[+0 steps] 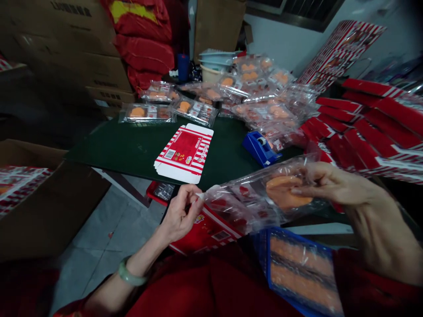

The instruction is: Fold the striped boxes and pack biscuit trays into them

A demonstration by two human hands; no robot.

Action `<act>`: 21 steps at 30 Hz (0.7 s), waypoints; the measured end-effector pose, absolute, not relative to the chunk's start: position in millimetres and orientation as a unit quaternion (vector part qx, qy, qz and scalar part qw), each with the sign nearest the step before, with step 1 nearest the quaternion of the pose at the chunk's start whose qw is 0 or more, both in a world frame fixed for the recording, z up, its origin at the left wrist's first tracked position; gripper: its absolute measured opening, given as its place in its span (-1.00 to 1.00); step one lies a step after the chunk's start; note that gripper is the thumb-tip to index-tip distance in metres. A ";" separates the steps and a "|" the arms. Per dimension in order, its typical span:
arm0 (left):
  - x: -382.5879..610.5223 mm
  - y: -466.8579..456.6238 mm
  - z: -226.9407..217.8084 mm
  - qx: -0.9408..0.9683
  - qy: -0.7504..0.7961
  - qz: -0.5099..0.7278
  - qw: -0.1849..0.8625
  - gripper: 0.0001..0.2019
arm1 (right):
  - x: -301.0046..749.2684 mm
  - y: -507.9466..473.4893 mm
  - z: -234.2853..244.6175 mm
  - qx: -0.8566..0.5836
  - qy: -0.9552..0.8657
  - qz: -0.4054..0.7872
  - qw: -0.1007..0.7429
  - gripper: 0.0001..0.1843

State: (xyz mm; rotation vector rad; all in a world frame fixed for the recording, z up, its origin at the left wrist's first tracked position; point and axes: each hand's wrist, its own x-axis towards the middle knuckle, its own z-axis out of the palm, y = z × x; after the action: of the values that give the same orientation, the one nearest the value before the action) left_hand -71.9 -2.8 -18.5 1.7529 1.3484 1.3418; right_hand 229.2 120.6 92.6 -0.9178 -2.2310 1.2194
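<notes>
The left hand (180, 213) pinches one corner of a clear plastic pack (257, 193) between thumb and fingers. The right hand (333, 185) grips the pack's far end, with its fingers pressed over an orange round item (284, 191) sealed inside. The pack is held in the air above a blue tray (297, 273), which contains rows of orange items under clear film. On the green worktop (125, 149) lie a flat red-and-white carton blank (183, 152) and a blue tape dispenser (261, 147). Further filled plastic packs (251, 92) are heaped beyond them. Flat red cartons (370, 127) are stacked to the right.
</notes>
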 end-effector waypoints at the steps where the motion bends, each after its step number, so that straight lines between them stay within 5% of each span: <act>1: -71.4 -2.7 -20.2 0.635 0.504 0.511 0.286 -0.90 | 225.2 121.9 95.9 -0.311 -0.806 0.466 0.192 -0.79; 4: -69.3 -1.8 -24.8 0.609 0.492 0.546 0.299 -0.81 | 211.5 125.9 104.0 -0.241 -0.792 0.547 0.121 -0.89; 10: -73.4 -4.5 -23.9 0.623 0.489 0.546 0.274 -0.70 | 191.7 134.8 104.6 -0.219 -0.784 0.577 0.062 -0.62; 15: -78.6 -6.6 -27.0 0.654 0.498 0.510 0.253 -0.81 | 195.4 144.2 104.5 -0.253 -0.798 0.541 0.083 -0.91; 21: -76.0 -6.3 -37.1 0.605 0.491 0.544 0.312 -0.67 | 216.1 142.7 106.3 -0.277 -0.788 0.545 0.071 -0.93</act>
State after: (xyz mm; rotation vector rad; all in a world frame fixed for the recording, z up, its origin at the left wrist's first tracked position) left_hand -76.0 -6.3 -37.1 1.5966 1.2957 1.4345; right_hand 216.1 142.7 106.3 -0.8343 -2.3696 1.6395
